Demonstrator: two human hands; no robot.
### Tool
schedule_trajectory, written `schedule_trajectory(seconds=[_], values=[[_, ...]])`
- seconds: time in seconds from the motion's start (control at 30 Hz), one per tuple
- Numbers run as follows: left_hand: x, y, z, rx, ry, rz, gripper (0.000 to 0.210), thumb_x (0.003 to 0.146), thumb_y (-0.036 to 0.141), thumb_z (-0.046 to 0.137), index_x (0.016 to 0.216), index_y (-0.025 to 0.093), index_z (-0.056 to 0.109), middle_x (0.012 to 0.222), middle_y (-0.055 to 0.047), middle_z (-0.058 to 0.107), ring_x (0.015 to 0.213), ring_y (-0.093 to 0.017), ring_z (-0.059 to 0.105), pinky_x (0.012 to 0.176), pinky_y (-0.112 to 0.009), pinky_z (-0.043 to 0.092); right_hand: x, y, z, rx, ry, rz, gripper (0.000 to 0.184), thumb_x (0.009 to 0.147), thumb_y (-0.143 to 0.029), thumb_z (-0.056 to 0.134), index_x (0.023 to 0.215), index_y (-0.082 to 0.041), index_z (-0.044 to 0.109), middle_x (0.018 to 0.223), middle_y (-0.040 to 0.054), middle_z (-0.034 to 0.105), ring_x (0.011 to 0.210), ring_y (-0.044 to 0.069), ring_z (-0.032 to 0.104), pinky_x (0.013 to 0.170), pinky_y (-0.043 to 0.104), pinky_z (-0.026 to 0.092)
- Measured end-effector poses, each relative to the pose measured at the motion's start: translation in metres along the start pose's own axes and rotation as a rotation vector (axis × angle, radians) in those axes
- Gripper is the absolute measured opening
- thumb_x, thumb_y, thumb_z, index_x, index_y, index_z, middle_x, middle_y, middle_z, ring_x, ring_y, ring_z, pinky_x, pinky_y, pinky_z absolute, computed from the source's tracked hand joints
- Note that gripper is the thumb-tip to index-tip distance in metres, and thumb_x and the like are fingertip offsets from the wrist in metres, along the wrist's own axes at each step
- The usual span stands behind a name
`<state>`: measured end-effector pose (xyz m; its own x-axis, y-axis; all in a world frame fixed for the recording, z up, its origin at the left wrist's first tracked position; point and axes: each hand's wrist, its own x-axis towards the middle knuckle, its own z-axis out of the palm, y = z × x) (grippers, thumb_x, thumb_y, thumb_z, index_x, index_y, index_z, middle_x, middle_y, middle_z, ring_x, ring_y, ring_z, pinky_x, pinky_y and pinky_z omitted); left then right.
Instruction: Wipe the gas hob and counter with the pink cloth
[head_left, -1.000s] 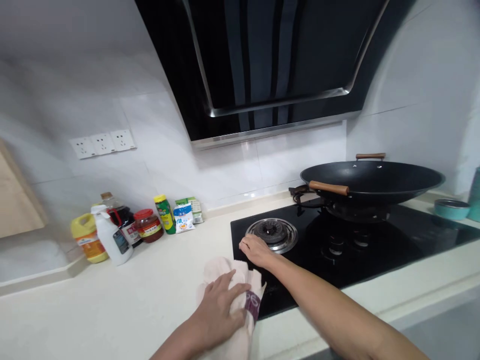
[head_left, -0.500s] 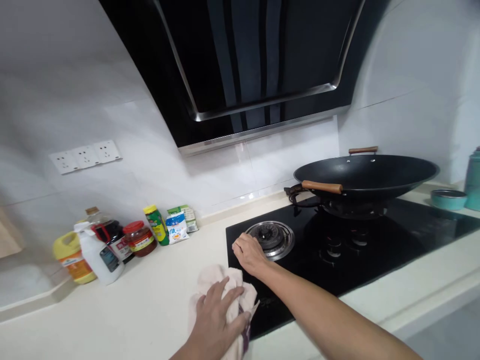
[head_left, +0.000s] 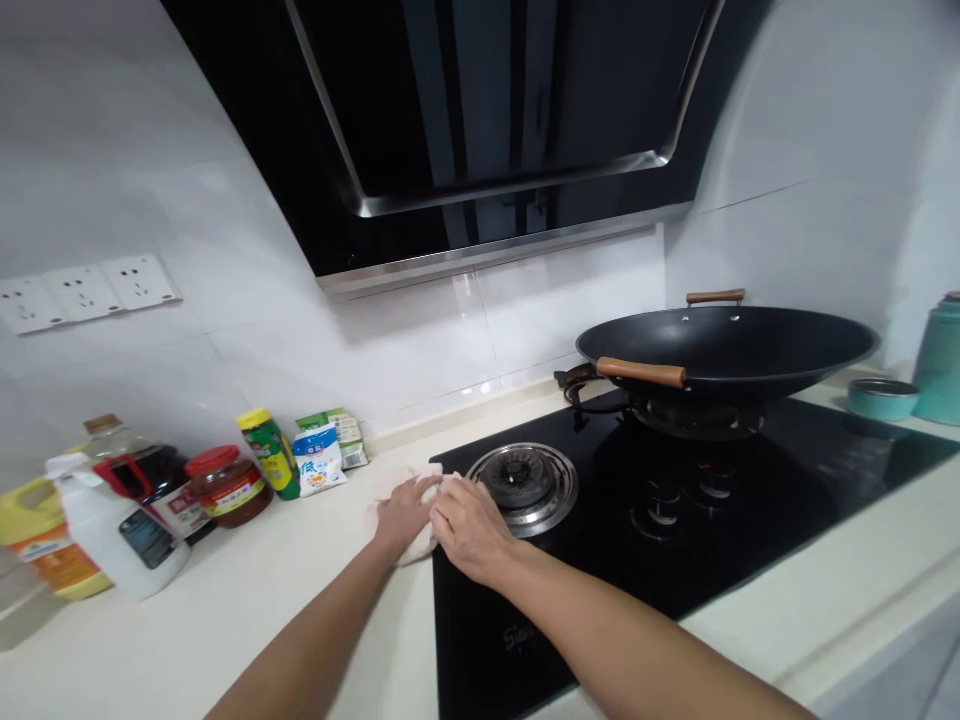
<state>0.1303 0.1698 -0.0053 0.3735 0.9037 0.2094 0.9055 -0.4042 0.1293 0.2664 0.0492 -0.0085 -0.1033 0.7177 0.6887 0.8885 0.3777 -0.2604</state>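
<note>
A pale pink cloth [head_left: 417, 543] lies bunched at the back-left corner of the black glass gas hob [head_left: 487, 600], partly over the white counter. My left hand [head_left: 405, 512] grips it from above, fingers bent and pressed down. Close against those fingertips, my right hand [head_left: 471, 528] is closed with its fingers curled on the cloth's right side, over the hob's left edge. Its fingertips are partly hidden. Just right of my right hand sits the bare left burner [head_left: 525, 480], a ringed metal disc without a pan support.
A large black wok [head_left: 727, 345] with wooden handles stands on the right burner, near two knobs [head_left: 664, 502]. Along the wall at left are a white bottle [head_left: 127, 530], a red-lidded jar [head_left: 227, 487], a green shaker [head_left: 268, 455] and seasoning packets [head_left: 319, 460]. The range hood [head_left: 480, 100] hangs above.
My left hand has moved the cloth forward to the hob's back-left corner. My right hand has shifted slightly left and nearer, meeting the left hand. The view has turned a little right.
</note>
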Motion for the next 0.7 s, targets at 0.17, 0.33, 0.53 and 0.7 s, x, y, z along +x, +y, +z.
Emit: schedule_trajectory(seconds=[0.17, 0.33, 0.53, 0.7], values=[[0.042, -0.006, 0.002, -0.025, -0.013, -0.085, 0.052, 0.092, 0.058, 0.039, 0.137, 0.038, 0.054, 0.145, -0.007, 0.053, 0.135, -0.034, 0.044, 0.107, -0.058, 0.031, 0.000, 0.002, -0.004, -0.053, -0.005, -0.086, 0.026, 0.100, -0.027, 0.042, 0.087, -0.019, 0.063, 0.097, 0.0061, 0.060, 0.091, 0.019, 0.048, 0.080, 0.035, 0.033], [0.054, -0.024, 0.001, -0.034, -0.012, -0.138, 0.055, 0.091, 0.060, 0.038, 0.139, 0.037, 0.052, 0.148, -0.008, 0.049, 0.137, -0.033, 0.042, 0.109, -0.058, 0.029, -0.001, 0.006, -0.008, -0.090, -0.024, -0.136, 0.027, 0.100, -0.027, 0.042, 0.086, -0.019, 0.063, 0.094, 0.0058, 0.059, 0.091, 0.020, 0.047, 0.080, 0.036, 0.032], [0.036, -0.078, -0.013, -0.007, -0.007, -0.247, 0.058, 0.090, 0.061, 0.038, 0.140, 0.035, 0.051, 0.152, -0.009, 0.045, 0.138, -0.035, 0.041, 0.109, -0.059, 0.029, -0.002, 0.009, -0.008, -0.063, -0.075, -0.120, 0.026, 0.100, -0.028, 0.045, 0.087, -0.018, 0.065, 0.095, 0.0063, 0.058, 0.090, 0.019, 0.047, 0.081, 0.035, 0.032], [0.004, -0.125, -0.034, 0.050, -0.009, -0.333, 0.056, 0.091, 0.060, 0.035, 0.137, 0.034, 0.055, 0.152, -0.008, 0.045, 0.137, -0.038, 0.042, 0.106, -0.062, 0.033, -0.002, 0.010, -0.005, -0.048, -0.165, -0.067, 0.027, 0.100, -0.028, 0.045, 0.090, -0.018, 0.067, 0.096, 0.0068, 0.058, 0.092, 0.020, 0.048, 0.083, 0.037, 0.033]])
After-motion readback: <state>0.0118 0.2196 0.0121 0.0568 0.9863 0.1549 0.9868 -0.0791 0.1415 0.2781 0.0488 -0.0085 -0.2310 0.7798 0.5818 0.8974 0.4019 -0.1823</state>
